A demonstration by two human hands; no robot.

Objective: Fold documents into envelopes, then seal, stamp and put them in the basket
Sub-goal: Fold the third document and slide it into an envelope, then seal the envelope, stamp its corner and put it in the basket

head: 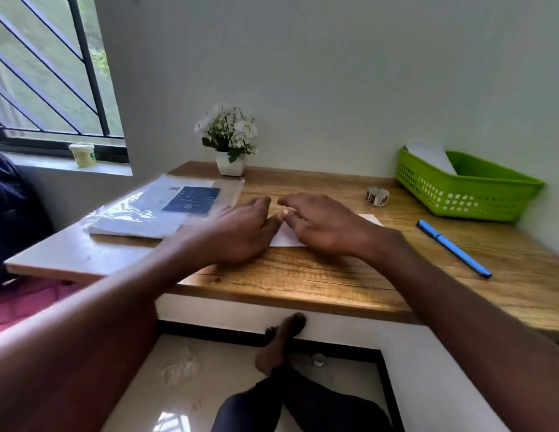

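We rest both hands on the wooden desk (303, 275) over a white envelope (287, 238), which lies flat at the desk's middle. Our left hand (240, 232) lies on its left end, fingers loosely bent; our right hand (318, 226) covers the rest, fingers curled, though we cannot tell whether they pinch the paper. A blue pen (453, 247) lies to the right. Further back sit a plastic-wrapped pack of envelopes (166, 207) and a stamp roll (377, 196). The green basket (465, 194) holds white paper (431, 157).
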